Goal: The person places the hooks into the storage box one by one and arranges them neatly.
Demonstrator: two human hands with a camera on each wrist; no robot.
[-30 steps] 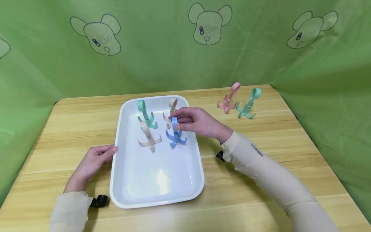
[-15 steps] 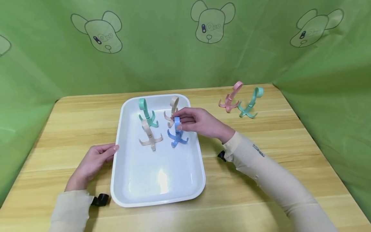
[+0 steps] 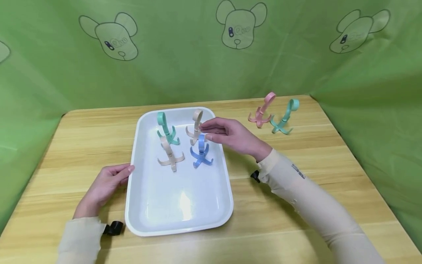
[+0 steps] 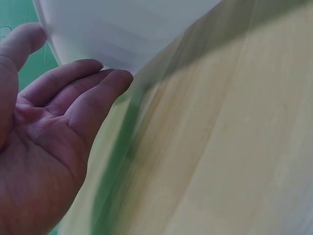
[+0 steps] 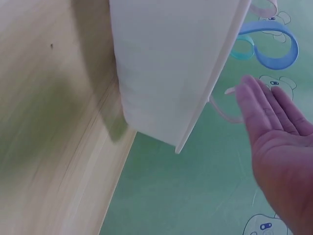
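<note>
A white tray (image 3: 158, 209) holds several multi-pronged plastic hooks standing upright. Among them are a blue hook (image 3: 200, 157), a green hook (image 3: 167, 132), and two beige ones, a front beige hook (image 3: 170, 157) and a back beige hook (image 3: 197, 119). At the tray's left rim my left hand (image 3: 105, 183) grips lightly, thumb on the edge; in the left wrist view its fingertips (image 4: 120, 78) touch the outer wall. My right hand (image 3: 234, 137) hovers just right of the blue hook, holding nothing. The right wrist view shows straight fingers below the blue loop (image 5: 293, 49).
On the table's back right stand a pink hook (image 3: 260, 115) and a second green hook (image 3: 283, 121). A green curtain (image 3: 184, 66) with printed bear heads rises behind and beside the wooden table (image 3: 296, 161). Black wrist cameras sit by both cuffs.
My right hand has let go of the blue hook and moved slightly right and up. The blue hook stays standing in the tray. My left hand keeps its place.
</note>
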